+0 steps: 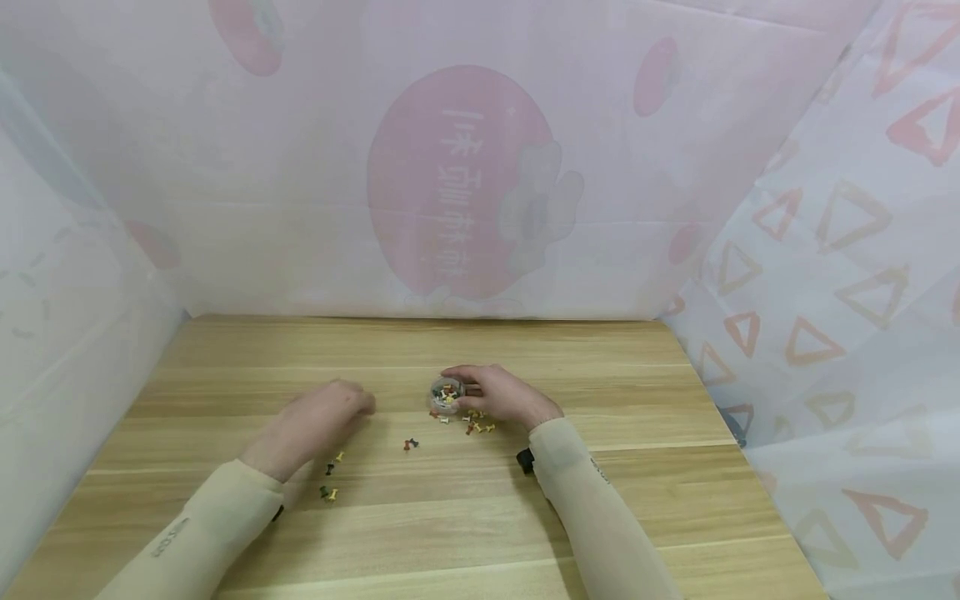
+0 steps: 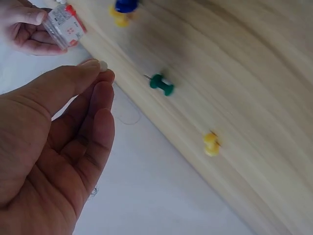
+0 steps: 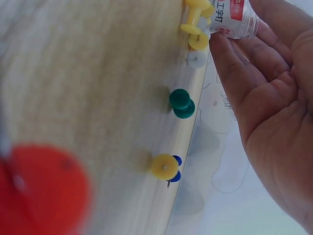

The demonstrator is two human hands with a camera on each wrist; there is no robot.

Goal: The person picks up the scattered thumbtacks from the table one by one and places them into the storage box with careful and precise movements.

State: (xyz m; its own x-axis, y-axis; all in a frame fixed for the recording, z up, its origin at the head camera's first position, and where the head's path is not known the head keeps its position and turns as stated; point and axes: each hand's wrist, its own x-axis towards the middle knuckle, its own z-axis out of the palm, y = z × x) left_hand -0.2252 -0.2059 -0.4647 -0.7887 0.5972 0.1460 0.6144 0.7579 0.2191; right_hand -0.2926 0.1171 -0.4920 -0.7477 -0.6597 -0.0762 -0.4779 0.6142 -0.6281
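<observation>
Head view: on a wood-grain table [image 1: 420, 533], a small clear jar [image 1: 435, 403] filled with mixed-colour push pins sits near the centre, the right hand [image 1: 502, 396] around its side. Loose pins lie beside it, among them a yellow pin [image 1: 491, 428]. The left hand [image 1: 311, 421] hovers well apart from the jar, its fingertips hidden.

Left wrist view: thumb and forefinger close on a white pin [image 2: 103, 66] (only its head shows), the other fingers loosely bent; a green pin [image 2: 161, 84] lies near.

Right wrist view: curved fingers grip the labelled jar; a blurred red pin [image 3: 49, 191] looms in front.
</observation>
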